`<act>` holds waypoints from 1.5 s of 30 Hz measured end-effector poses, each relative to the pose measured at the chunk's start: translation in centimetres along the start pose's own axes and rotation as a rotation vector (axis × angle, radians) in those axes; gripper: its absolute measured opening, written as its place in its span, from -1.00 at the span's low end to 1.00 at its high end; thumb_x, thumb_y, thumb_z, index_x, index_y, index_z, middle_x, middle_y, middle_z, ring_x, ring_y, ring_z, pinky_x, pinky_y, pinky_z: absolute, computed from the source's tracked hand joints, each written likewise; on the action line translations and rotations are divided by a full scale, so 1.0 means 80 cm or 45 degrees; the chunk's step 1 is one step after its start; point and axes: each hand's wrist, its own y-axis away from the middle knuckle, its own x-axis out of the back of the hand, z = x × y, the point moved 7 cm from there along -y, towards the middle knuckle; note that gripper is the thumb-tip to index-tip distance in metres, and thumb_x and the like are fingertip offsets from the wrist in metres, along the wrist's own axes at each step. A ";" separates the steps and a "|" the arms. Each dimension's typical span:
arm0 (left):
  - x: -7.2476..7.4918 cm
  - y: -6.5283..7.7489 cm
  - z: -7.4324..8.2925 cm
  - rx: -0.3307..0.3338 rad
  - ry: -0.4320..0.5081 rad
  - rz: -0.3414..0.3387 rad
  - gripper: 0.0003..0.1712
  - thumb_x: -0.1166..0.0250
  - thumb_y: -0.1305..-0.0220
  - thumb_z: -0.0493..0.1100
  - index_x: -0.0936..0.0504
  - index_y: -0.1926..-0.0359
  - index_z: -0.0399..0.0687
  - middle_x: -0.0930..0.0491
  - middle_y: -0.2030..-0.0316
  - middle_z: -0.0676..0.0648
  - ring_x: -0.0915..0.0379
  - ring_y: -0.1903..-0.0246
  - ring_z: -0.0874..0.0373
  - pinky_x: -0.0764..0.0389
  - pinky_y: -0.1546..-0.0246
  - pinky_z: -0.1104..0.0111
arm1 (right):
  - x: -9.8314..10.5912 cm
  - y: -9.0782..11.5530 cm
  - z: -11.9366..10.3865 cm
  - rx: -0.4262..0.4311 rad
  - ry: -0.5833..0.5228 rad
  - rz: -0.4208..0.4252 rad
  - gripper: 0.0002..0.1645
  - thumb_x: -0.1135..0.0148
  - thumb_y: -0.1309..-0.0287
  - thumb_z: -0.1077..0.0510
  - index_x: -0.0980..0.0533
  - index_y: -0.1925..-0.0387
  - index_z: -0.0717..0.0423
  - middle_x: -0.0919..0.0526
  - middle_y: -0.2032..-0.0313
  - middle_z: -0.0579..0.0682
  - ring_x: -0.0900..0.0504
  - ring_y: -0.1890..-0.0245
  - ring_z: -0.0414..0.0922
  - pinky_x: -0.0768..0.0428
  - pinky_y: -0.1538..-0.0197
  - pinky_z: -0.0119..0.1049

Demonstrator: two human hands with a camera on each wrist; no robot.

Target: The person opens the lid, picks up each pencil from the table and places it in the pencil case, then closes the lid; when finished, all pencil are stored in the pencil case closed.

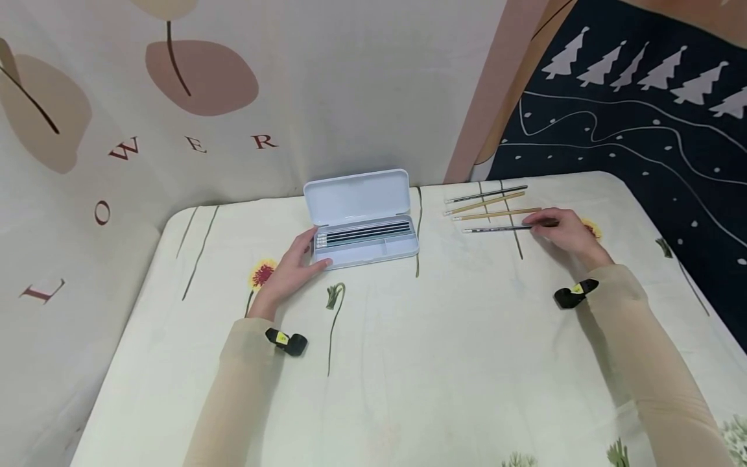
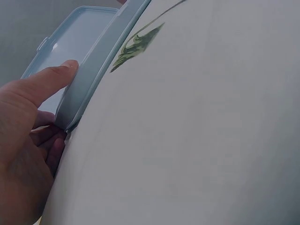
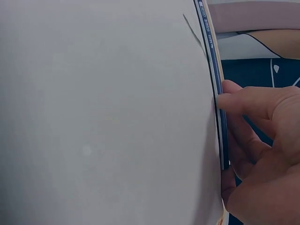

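A pale blue pencil case (image 1: 353, 258) stands with its lid (image 1: 358, 198) raised at the back of the table. Several dark pencils (image 1: 367, 233) lie side by side in its rear compartment. My left hand (image 1: 290, 271) holds the case's left end, thumb on the front rim and fingers round the far side. Off to the right, my right hand (image 1: 567, 235) pinches the end of a dark pencil (image 1: 496, 229) between thumb and fingers. In the right wrist view this printed blue pencil (image 3: 209, 42) lies low along the cloth. Behind it are two yellow pencils (image 1: 496, 214) and another dark pencil (image 1: 487, 194).
A white cloth (image 1: 408, 357) with printed flowers and stems covers the table. Behind it hangs a pale curtain (image 1: 362, 84) with lettering, and a dark blue cloth (image 1: 618, 130) with tree prints is at the right.
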 end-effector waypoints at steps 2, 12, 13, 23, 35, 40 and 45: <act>0.000 0.000 0.000 0.001 -0.003 -0.002 -0.02 -0.27 -0.30 0.08 0.10 -0.53 -0.01 0.11 -0.49 -0.13 0.06 -0.41 -0.14 -0.03 -0.36 -0.03 | -0.001 0.000 -0.003 0.014 0.030 -0.001 -0.66 -0.09 -0.26 0.38 -0.53 -0.06 0.35 -0.44 -0.07 0.26 -0.34 -0.01 0.11 -0.36 -0.04 -0.08; 0.001 -0.001 -0.001 -0.001 0.003 0.000 -0.02 -0.28 -0.30 0.09 0.09 -0.53 0.00 0.10 -0.49 -0.12 0.06 -0.41 -0.13 -0.04 -0.36 -0.03 | -0.002 -0.001 -0.004 0.030 0.086 0.013 -0.69 -0.12 -0.26 0.38 -0.57 -0.01 0.34 -0.46 0.07 0.22 -0.33 0.11 0.05 -0.36 0.11 -0.20; 0.001 0.000 -0.001 0.001 0.004 0.000 -0.02 -0.28 -0.30 0.08 0.10 -0.53 -0.01 0.10 -0.49 -0.12 0.06 -0.41 -0.13 -0.04 -0.36 -0.03 | -0.002 -0.001 -0.005 0.037 0.088 0.013 -0.70 -0.12 -0.26 0.37 -0.57 -0.01 0.34 -0.47 0.06 0.23 -0.34 0.12 0.04 -0.36 0.12 -0.21; 0.001 0.001 0.001 0.022 0.002 -0.002 -0.02 -0.27 -0.30 0.07 0.10 -0.53 0.00 0.12 -0.49 -0.13 0.07 -0.41 -0.14 -0.03 -0.36 -0.04 | -0.002 0.002 -0.003 0.005 0.075 -0.030 -0.66 -0.08 -0.31 0.33 -0.53 -0.08 0.32 -0.47 -0.05 0.26 -0.34 0.10 0.07 -0.36 0.09 -0.20; 0.001 0.001 0.000 0.001 -0.014 0.002 -0.02 -0.27 -0.31 0.09 0.10 -0.53 0.00 0.11 -0.49 -0.14 0.07 -0.41 -0.14 -0.02 -0.36 -0.04 | -0.012 0.008 -0.019 0.072 0.067 -0.085 -0.67 -0.11 -0.29 0.33 -0.54 -0.06 0.32 -0.51 -0.01 0.26 -0.35 0.12 0.06 -0.37 0.11 -0.27; 0.000 0.001 -0.001 0.006 -0.014 -0.001 -0.02 -0.26 -0.31 0.09 0.11 -0.54 0.01 0.12 -0.49 -0.13 0.08 -0.41 -0.14 -0.02 -0.36 -0.04 | -0.015 0.009 -0.023 0.088 0.073 -0.087 -0.67 -0.12 -0.29 0.33 -0.54 -0.06 0.32 -0.50 -0.02 0.27 -0.35 0.11 0.06 -0.37 0.10 -0.27; -0.001 0.000 0.000 -0.002 -0.021 0.003 -0.02 -0.27 -0.31 0.08 0.10 -0.53 -0.01 0.12 -0.49 -0.13 0.08 -0.42 -0.13 -0.01 -0.37 -0.02 | -0.018 0.010 -0.027 0.123 0.067 -0.084 -0.68 -0.13 -0.29 0.33 -0.55 -0.04 0.33 -0.50 -0.03 0.29 -0.37 0.11 0.07 -0.38 0.10 -0.29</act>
